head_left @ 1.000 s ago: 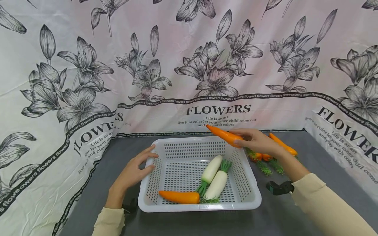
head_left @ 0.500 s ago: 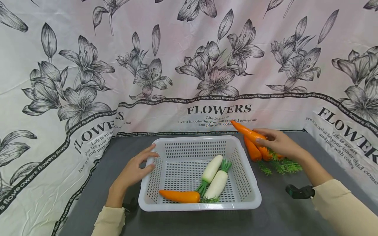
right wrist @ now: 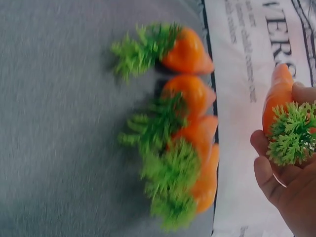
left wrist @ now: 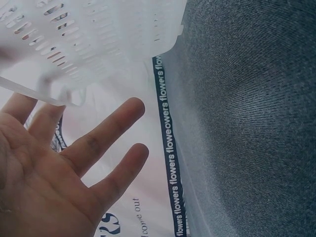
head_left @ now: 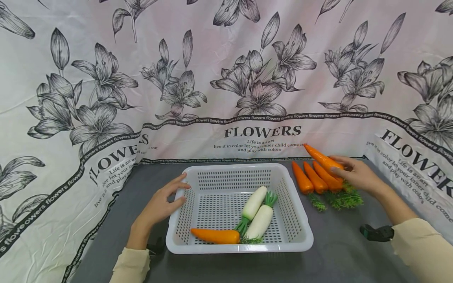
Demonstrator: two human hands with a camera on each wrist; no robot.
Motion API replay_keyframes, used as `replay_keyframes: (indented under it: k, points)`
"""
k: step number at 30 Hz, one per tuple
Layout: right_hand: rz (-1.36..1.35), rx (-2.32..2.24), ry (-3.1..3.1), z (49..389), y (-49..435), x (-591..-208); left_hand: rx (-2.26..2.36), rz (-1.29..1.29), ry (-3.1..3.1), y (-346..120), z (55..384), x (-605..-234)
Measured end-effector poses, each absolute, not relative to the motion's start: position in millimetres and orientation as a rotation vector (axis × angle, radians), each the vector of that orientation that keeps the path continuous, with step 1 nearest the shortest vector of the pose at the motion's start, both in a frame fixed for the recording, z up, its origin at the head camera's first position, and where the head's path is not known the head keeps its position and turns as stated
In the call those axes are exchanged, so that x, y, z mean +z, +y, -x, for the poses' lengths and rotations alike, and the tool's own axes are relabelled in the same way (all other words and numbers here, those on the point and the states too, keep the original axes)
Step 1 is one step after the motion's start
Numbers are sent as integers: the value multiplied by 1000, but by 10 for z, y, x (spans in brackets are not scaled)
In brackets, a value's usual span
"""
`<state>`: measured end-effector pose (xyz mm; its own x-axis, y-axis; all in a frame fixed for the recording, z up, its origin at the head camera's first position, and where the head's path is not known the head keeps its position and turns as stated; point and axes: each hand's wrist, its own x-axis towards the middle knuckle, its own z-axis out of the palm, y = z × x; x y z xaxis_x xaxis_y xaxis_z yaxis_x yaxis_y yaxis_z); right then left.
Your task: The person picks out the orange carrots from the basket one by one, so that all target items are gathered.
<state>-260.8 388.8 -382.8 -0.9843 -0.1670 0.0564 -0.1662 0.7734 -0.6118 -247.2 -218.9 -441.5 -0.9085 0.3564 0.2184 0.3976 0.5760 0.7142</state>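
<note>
My right hand (head_left: 361, 175) grips a carrot (head_left: 320, 158) by its thick end, tip up and to the left, above a row of several carrots (head_left: 301, 179) on the table. In the right wrist view the held carrot (right wrist: 277, 96) has a feathery green top, and that row shows apart below it. My left hand (head_left: 161, 202) rests against the left rim of a white perforated basket (head_left: 238, 248), its fingers extended. Inside the basket are an orange carrot (head_left: 215, 236) and two white radishes (head_left: 260, 222) with green tops.
A grey cloth (head_left: 336, 251) covers the table. Behind and at both sides hangs a white curtain (head_left: 198, 141) printed with flowers and lettering. A dark wrist device (head_left: 376, 233) sits below the right wrist.
My right hand has carried the carrot rightward, from over the basket's back right corner to above the carrot row. The left hand and the basket have stayed in place.
</note>
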Motion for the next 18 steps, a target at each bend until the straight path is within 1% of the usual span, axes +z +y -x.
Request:
replay_keyframes:
  k: [6, 18]
  points:
    - [222, -980, 3058, 2630, 4166, -3958, -1260, 661, -2738, -2188, 2473, -4423]
    - [6, -827, 3071, 2575, 4582, -4134, -1267, 672, -2735, -2184, 2468, -4407]
